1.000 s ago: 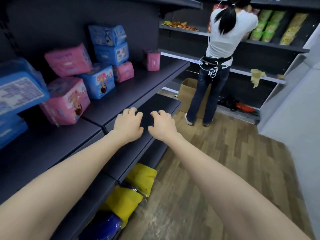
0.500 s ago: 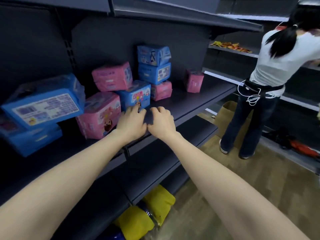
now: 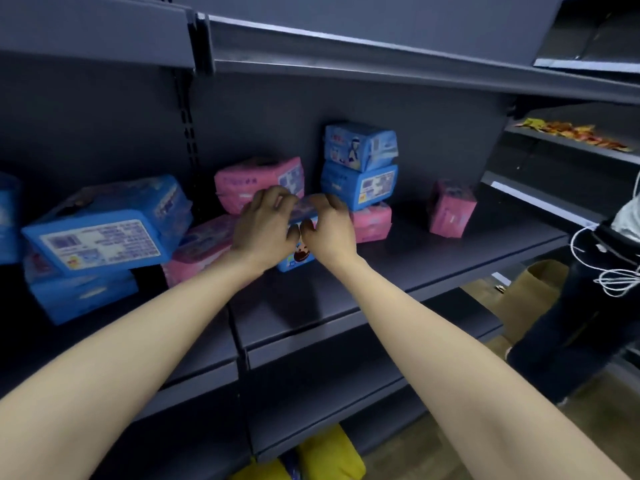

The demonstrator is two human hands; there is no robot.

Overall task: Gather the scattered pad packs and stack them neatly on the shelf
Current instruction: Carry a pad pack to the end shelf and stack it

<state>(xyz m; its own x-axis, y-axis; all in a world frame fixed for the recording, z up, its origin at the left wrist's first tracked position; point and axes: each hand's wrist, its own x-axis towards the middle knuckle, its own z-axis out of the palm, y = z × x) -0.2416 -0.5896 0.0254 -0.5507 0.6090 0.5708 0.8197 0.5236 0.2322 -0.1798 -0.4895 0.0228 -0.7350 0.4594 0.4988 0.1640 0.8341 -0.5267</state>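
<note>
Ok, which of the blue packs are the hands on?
The blue pack with the cartoon face, front centre: left hand and right hand grip its top. The other blue packs lie untouched.

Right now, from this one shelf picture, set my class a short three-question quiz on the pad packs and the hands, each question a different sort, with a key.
1. True or false: the left hand and right hand both grip the cartoon-face blue pack.
2. The bottom pack of the three-pack stack is: A blue, B pink, C yellow.
3. Fill in: the lone pink pack on the shelf stands ____ from the stack.
Key: 1 true; 2 B; 3 apart.
</note>
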